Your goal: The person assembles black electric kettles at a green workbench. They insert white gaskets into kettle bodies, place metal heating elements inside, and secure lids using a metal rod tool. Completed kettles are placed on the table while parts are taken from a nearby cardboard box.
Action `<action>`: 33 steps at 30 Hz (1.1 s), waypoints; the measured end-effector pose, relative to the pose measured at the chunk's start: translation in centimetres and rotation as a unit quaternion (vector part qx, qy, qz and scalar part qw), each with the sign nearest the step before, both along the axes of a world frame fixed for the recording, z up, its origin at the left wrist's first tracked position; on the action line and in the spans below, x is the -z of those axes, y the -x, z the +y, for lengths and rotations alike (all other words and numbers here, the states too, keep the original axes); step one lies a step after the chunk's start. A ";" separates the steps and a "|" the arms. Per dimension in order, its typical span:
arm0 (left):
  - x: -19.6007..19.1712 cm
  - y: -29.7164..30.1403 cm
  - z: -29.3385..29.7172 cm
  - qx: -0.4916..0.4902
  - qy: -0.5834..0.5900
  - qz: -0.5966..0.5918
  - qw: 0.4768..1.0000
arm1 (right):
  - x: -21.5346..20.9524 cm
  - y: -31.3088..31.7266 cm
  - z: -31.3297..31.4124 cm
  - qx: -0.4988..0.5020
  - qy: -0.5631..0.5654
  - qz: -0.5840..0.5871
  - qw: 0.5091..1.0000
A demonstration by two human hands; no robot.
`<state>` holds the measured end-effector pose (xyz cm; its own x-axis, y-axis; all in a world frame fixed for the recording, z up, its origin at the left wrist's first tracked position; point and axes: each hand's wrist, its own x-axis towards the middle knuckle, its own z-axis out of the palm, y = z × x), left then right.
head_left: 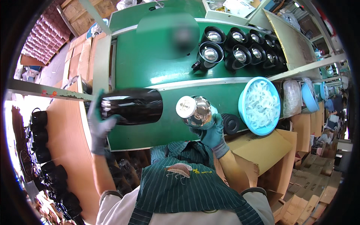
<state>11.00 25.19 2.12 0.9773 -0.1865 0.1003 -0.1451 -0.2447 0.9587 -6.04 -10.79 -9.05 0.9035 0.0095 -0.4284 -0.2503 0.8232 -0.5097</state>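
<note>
A glossy black cylindrical shell [131, 107] lies sideways over the left part of the green bench. My left hand [101, 125], gloved and slightly blurred, is closed around its left end. In front of me a silver, mirror-like flask liner [200, 114] is tilted, its round white end [186, 107] toward the upper left. My right hand [211, 133], in a teal-and-grey glove, grips the liner from below; its fingers are partly hidden behind it. A ribbed black round part [230, 123] sits just right of that hand.
A blue basin [244, 116] full of translucent rings stands at the right. Several black jugs [210, 56] with silvery interiors are grouped at the far right. An open cardboard box [268, 150] is below the basin; more black jug bodies [39, 140] line the left side.
</note>
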 end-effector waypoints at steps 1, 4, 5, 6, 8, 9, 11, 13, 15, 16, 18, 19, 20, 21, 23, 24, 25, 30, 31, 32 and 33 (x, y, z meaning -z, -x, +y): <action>-2.2 -0.4 0.6 0.022 0.051 0.028 0.998 | 0.2 -0.3 -0.1 -0.001 0.000 -0.003 1.000; -6.9 0.1 -3.6 0.072 0.093 0.007 0.993 | 0.0 -1.5 0.6 -0.022 -0.033 -0.013 0.999; -7.5 -0.5 -4.6 0.129 -0.013 -0.072 0.989 | 0.3 -1.4 0.9 -0.005 -0.121 -0.039 0.992; -8.2 -0.8 -5.6 0.180 -0.122 -0.151 0.964 | 1.7 -0.9 0.6 -0.068 0.053 -0.092 0.992; -7.5 0.0 -8.4 0.219 -0.111 -0.203 0.948 | 1.7 -1.2 0.7 -0.156 0.341 -0.175 0.910; -7.1 0.0 -9.2 0.233 -0.127 -0.241 0.934 | 0.4 -1.5 1.0 -0.182 0.454 -0.206 0.847; -7.5 -0.2 -9.5 0.264 -0.173 -0.248 0.916 | -0.2 -2.0 1.1 -0.190 0.525 -0.213 0.802; -7.2 -0.6 -9.6 0.269 -0.147 -0.243 0.920 | 0.4 -1.6 1.1 -0.179 0.442 -0.180 0.861; -7.1 -1.0 -9.6 0.274 -0.130 -0.237 0.923 | 0.4 -1.7 1.3 -0.167 0.327 -0.166 0.915; -7.1 -1.2 -9.5 0.276 -0.127 -0.239 0.922 | 0.0 -1.8 1.3 -0.176 0.293 -0.167 0.925; -7.2 -1.4 -9.3 0.280 -0.121 -0.245 0.920 | 0.4 -1.4 1.3 -0.171 0.196 -0.118 0.958; -7.5 -1.5 -9.1 0.279 -0.143 -0.241 0.918 | 1.1 -1.0 1.3 -0.150 0.132 -0.066 0.978; -7.4 -1.5 -9.1 0.283 -0.137 -0.244 0.917 | 1.6 -1.0 1.0 -0.174 0.258 -0.087 0.946; -7.3 -1.6 -9.0 0.287 -0.133 -0.246 0.916 | 1.3 -1.5 1.1 -0.195 0.378 -0.108 0.899; -7.3 -1.8 -8.9 0.300 -0.134 -0.249 0.911 | 0.4 -2.3 1.9 -0.164 0.478 -0.148 0.850; -7.4 -1.7 -8.9 0.300 -0.135 -0.242 0.913 | -0.4 -2.9 2.3 -0.145 0.529 -0.162 0.820; -7.5 -1.6 -9.1 0.300 -0.136 -0.235 0.914 | -0.8 -3.3 2.4 -0.131 0.559 -0.168 0.801; -6.7 -2.9 -8.4 0.336 -0.076 -0.299 0.890 | -1.6 -3.5 2.0 -0.105 0.528 -0.149 0.829; -6.6 -3.3 -8.4 0.340 -0.060 -0.315 0.884 | -1.6 -3.6 1.9 -0.101 0.522 -0.145 0.834; -6.5 -3.5 -8.3 0.343 -0.044 -0.331 0.878 | -1.7 -3.8 2.0 -0.098 0.518 -0.141 0.838; -7.1 -3.7 -8.2 0.363 -0.077 -0.305 0.877 | -1.7 -3.7 1.9 -0.094 0.515 -0.135 0.841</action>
<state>14.69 17.01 9.22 0.3693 -0.7947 0.4818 -0.7902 0.0043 0.6128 -2.30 -8.87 -7.39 0.9932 -0.0884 -0.0760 -0.0873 -0.1316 -0.9875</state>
